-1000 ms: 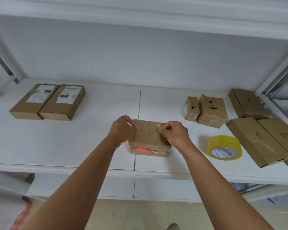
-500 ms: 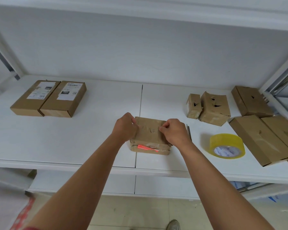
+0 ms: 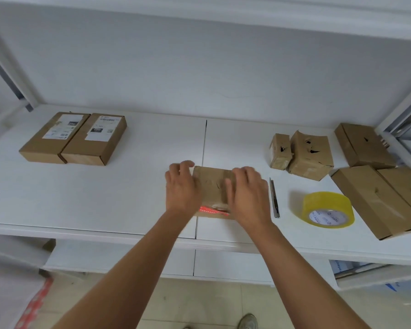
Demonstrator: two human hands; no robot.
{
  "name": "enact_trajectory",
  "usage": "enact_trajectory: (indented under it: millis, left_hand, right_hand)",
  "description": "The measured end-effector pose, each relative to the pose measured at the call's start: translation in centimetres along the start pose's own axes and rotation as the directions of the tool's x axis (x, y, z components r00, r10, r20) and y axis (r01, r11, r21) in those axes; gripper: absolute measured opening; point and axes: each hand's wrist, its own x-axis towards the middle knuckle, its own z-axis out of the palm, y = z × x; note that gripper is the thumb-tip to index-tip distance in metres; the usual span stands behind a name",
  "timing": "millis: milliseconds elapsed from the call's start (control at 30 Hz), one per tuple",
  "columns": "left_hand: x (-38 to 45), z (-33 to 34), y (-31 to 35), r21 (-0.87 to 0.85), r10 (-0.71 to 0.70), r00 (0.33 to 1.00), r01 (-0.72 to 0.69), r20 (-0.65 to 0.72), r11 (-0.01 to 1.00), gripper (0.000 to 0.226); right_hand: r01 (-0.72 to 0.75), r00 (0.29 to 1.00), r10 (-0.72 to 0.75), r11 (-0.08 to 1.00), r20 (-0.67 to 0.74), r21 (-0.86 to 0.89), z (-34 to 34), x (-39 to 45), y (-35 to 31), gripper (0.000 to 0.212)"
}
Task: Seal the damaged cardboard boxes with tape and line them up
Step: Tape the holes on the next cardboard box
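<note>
Cardboard box (image 3: 212, 186) gets its tape smoothed under both flat, open-fingered hands, left hand (image 3: 180, 188) and right hand (image 3: 248, 198), neither grip holding anything; next comes lining it up.

A white shelf board (image 3: 119, 186) with a thin dark seam down its middle sits against a plain white back wall (image 3: 199, 74). Another white shelf (image 3: 223, 17) runs overhead. Grey metal uprights (image 3: 7, 74) frame the left side. Below lie pale beige floor tiles (image 3: 199, 302) — and the toe of a grey shoe (image 3: 247, 321).
</note>
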Motion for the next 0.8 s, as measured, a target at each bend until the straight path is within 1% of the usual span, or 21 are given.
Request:
enact_trajectory:
  millis: [33, 67, 100, 133, 167, 233, 300, 367, 433, 567, 667, 800]
  left_hand:
    - [-0.9, 0.2, 0.1, 0.084, 0.202, 0.979, -0.198, -0.039, 0.977, 0.044]
    - [-1.5, 0.5, 0.1, 0.137, 0.362, 0.932, -0.358, -0.001, 0.924, 0.05]
    - [-1.8, 0.7, -0.2, 0.158, 0.449, 0.889, -0.459, 0.094, 0.874, 0.055]
    - [-1.9, 0.8, -0.5, 0.18, 0.459, 0.866, -0.492, 0.197, 0.852, 0.057]
    - [-1.8, 0.9, -1.0, 0.214, 0.417, 0.866, -0.479, 0.277, 0.852, 0.057]
    - [-1.4, 0.9, -2.1, 0.284, 0.334, 0.879, -0.435, 0.341, 0.854, 0.055]
    - [-1.3, 0.7, -2.5, 0.317, 0.313, 0.86, -0.452, 0.403, 0.834, 0.065]
    - [-1.3, 0.6, -2.6, 0.34, 0.325, 0.84, -0.488, 0.435, 0.804, 0.078]
    - [-1.4, 0.5, -2.7, 0.353, 0.341, 0.837, -0.502, 0.429, 0.789, 0.077]
    - [-2.2, 0.4, -3.0, 0.36, 0.42, 0.83, -0.542, 0.367, 0.759, 0.069]
    - [-2.5, 0.3, -3.1, 0.333, 0.431, 0.839, -0.532, 0.332, 0.779, 0.069]
    - [-2.9, 0.5, -3.1, 0.335, 0.4, 0.873, -0.479, 0.279, 0.812, 0.07]
  right_hand:
    - [0.084, 0.996, -0.085, 0.996, 0.038, 0.021, 0.2, -0.6, -0.3, 0.033]
    - [0.149, 0.981, -0.151, 0.989, 0.122, 0.023, 0.5, -1.2, -0.5, 0.042]
    - [0.192, 0.958, -0.189, 0.981, 0.216, 0.004, 0.8, -1.7, -0.4, 0.049]
    - [0.212, 0.936, -0.2, 0.977, 0.29, -0.011, 1.1, -2.0, -0.2, 0.052]
    - [0.211, 0.921, -0.195, 0.977, 0.338, -0.011, 1.2, -2.0, 0.1, 0.054]
    - [0.195, 0.908, -0.178, 0.981, 0.379, -0.007, 1.4, -2.0, 0.5, 0.058]
    - [0.207, 0.904, -0.186, 0.978, 0.385, -0.014, 1.4, -2.1, 0.7, 0.065]
    - [0.218, 0.889, -0.183, 0.975, 0.419, -0.035, 1.3, -2.2, 0.9, 0.078]
    - [0.228, 0.87, -0.177, 0.972, 0.461, -0.056, 1.3, -2.2, 1.1, 0.086]
    - [0.245, 0.858, -0.211, 0.969, 0.469, -0.013, 1.4, -2.0, 1.5, 0.077]
    - [0.251, 0.856, -0.225, 0.968, 0.466, 0.006, 1.6, -2.0, 1.6, 0.077]
    - [0.211, 0.87, -0.191, 0.978, 0.455, 0.008, 1.7, -2.0, 1.6, 0.089]
